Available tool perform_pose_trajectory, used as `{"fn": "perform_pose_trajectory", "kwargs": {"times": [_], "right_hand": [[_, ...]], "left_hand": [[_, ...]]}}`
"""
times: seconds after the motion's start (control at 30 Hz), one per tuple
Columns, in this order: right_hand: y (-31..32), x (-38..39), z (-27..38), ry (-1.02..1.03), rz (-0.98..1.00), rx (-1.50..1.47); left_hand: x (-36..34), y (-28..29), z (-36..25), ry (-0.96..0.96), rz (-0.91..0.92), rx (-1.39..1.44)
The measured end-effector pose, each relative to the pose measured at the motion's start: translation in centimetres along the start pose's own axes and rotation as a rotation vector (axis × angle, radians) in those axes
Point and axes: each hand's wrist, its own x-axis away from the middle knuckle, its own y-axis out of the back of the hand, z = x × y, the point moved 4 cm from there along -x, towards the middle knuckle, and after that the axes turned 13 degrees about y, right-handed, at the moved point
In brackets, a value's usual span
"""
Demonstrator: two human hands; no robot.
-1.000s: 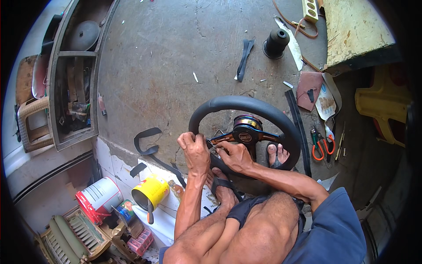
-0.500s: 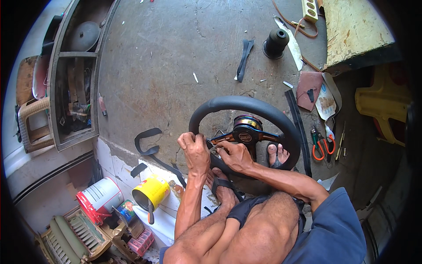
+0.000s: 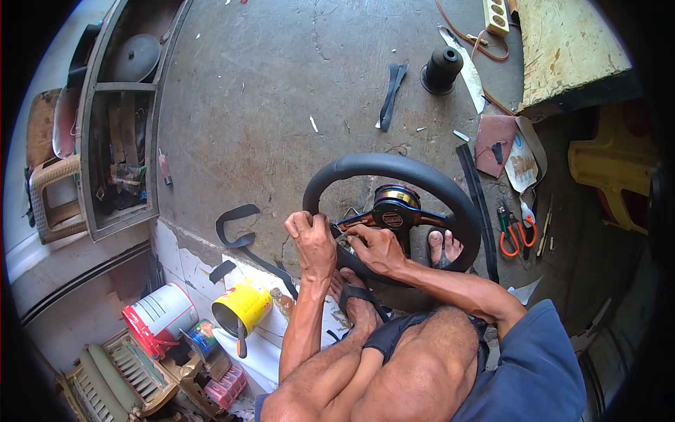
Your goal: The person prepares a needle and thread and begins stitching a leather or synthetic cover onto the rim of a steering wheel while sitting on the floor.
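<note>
The steering wheel (image 3: 392, 214), spreading rightward from your left hand (image 3: 311, 246), which clasps its rim (image 3: 394, 165) while your right hand (image 3: 378, 250) curls over it (pinching what, I can't tell), should prove stiff, fairly heavy, grippy, best held by that rim.

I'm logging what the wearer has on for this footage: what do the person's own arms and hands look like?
The left hand and right hand are bare, with no gloves, rings or watch visible. Both forearms are uncovered too. On the right, a loose, plain, dark blue short sleeve shows; a left sleeve can't be clearly made out.
</note>
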Motion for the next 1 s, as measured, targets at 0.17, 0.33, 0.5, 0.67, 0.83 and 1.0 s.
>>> {"fn": "perform_pose_trajectory", "kwargs": {"times": [0.17,0.33,0.5,0.67,0.83,1.0], "right_hand": [[0.0,0.0,0.0,0.021,0.007,0.032],[0.1,0.0,0.0,0.014,0.006,0.032],[0.1,-0.1,0.1,0.001,0.001,-0.002],[0.1,-0.1,0.2,-0.002,0.008,0.006],[0.3,0.1,-0.3,0.005,0.002,0.031],[-0.1,-0.1,0.4,0.032,-0.001,0.015]], "left_hand": [[0.0,0.0,0.0,0.003,0.002,0.003],[0.0,0.0,0.0,0.001,-0.003,0.004],[0.1,0.0,0.0,0.001,0.0,0.003],[0.0,0.0,0.0,0.001,-0.007,0.002],[0.0,-0.3,-0.2,0.001,0.007,0.01],[0.0,0.5,0.1,0.007,-0.004,-0.012]]}}
